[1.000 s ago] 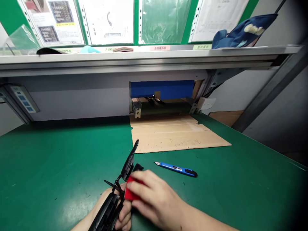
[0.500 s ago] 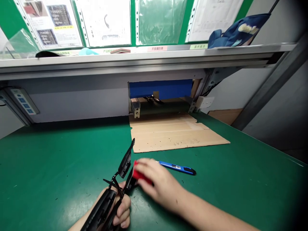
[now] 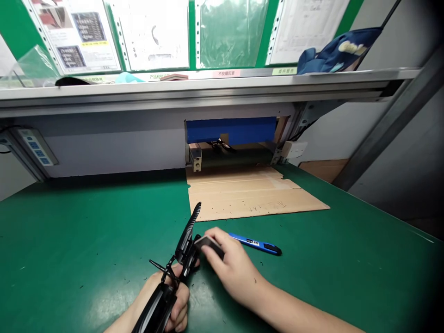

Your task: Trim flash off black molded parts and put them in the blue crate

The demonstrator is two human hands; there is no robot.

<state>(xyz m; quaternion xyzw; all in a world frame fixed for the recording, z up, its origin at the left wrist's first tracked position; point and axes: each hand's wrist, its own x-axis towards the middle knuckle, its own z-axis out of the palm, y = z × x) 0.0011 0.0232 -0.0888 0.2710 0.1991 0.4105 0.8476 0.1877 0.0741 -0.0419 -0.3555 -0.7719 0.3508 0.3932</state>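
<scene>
My left hand [image 3: 175, 303] is closed around a black moulded plastic part [image 3: 173, 275] with thin runner stems; the part's serrated tip points up and away over the green table [image 3: 86, 240]. My right hand [image 3: 232, 268] pinches a small dark piece [image 3: 208, 242] at the upper end of the part, fingers curled on it. A red tool seen earlier in that hand is hidden or gone from view. A blue utility knife [image 3: 258, 243] lies on the table just right of my right hand.
A flat cardboard sheet [image 3: 249, 194] lies ahead, leading to a slot with a blue panel [image 3: 231, 129] and a dark conveyor. A power strip [image 3: 33, 147] is mounted at left. A shelf [image 3: 208, 88] carries a blue cloth [image 3: 333, 51]; document sleeves hang above.
My right hand shifted along the black part toward its upper end; the red tool it showed earlier is no longer visible. The part tilted slightly in my left hand.
</scene>
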